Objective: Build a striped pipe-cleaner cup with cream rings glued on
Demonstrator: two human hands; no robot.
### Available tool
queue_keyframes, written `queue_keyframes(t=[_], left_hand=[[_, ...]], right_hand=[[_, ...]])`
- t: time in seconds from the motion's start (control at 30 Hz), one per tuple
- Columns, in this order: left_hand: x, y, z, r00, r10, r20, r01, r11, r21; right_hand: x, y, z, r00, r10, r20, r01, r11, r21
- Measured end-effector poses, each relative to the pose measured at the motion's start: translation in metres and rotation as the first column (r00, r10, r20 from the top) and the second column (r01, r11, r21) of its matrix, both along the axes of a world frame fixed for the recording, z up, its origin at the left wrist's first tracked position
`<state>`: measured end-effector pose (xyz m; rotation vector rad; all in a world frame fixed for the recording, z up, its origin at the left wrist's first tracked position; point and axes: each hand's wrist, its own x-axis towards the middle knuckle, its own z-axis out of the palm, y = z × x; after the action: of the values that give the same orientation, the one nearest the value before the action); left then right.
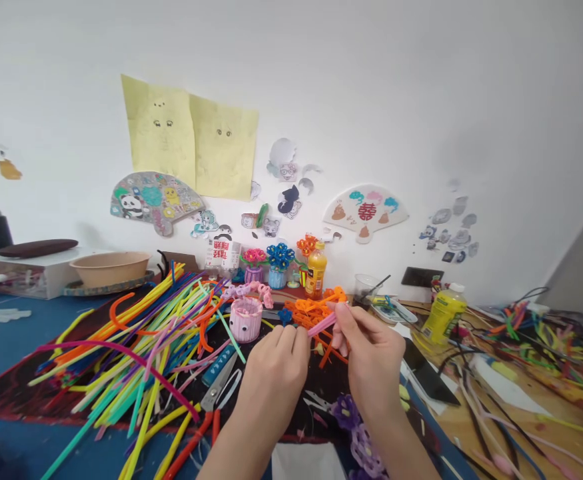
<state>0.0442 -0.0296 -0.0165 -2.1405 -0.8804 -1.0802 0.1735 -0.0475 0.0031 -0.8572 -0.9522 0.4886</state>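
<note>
Between my two hands, above the dark mat, stretches a short length of pink pipe cleaner (322,325). My left hand (282,357) is closed in a fist around its left end, the back of the hand toward me. Thumb and fingers of my right hand (366,340) pinch the other end. A pink pipe-cleaner pot with googly eyes (246,320) stands just left of my left hand. Behind my hands lies a heap of orange pipe-cleaner pieces (316,310). Scissors (218,383) rest on the mat to the left, partly under pipe cleaners.
A large pile of coloured pipe cleaners (156,347) covers the left side. Pipe-cleaner flower pots (278,267) and an orange drink bottle (316,272) stand at the back. A phone (430,373) and yellow bottle (444,315) are on the right; purple flowers (364,443) lie near my right wrist.
</note>
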Motion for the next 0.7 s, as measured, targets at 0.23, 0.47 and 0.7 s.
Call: queue_keyframes(t=[0.23,0.47,0.7], left_hand=[[-0.0011,0.0013,-0.0014,1.000,0.009,-0.001,-0.009,0.999,-0.043],[-0.0039,-0.0001,0.0010,0.998,0.057,-0.028,-0.059,0.993,-0.099],[-0.0032,0.0014,0.0021,0.998,0.058,0.000,-0.058,0.997,-0.057]], right_hand=[[0.0064,0.0028,0.0022,0.998,-0.035,-0.045,0.036,0.999,0.035],[0.0096,0.0041,0.0032,0.996,-0.044,-0.084,0.048,0.998,0.049],[0.0103,0.0053,0.0024,0.996,-0.060,-0.070,0.064,0.997,0.049]])
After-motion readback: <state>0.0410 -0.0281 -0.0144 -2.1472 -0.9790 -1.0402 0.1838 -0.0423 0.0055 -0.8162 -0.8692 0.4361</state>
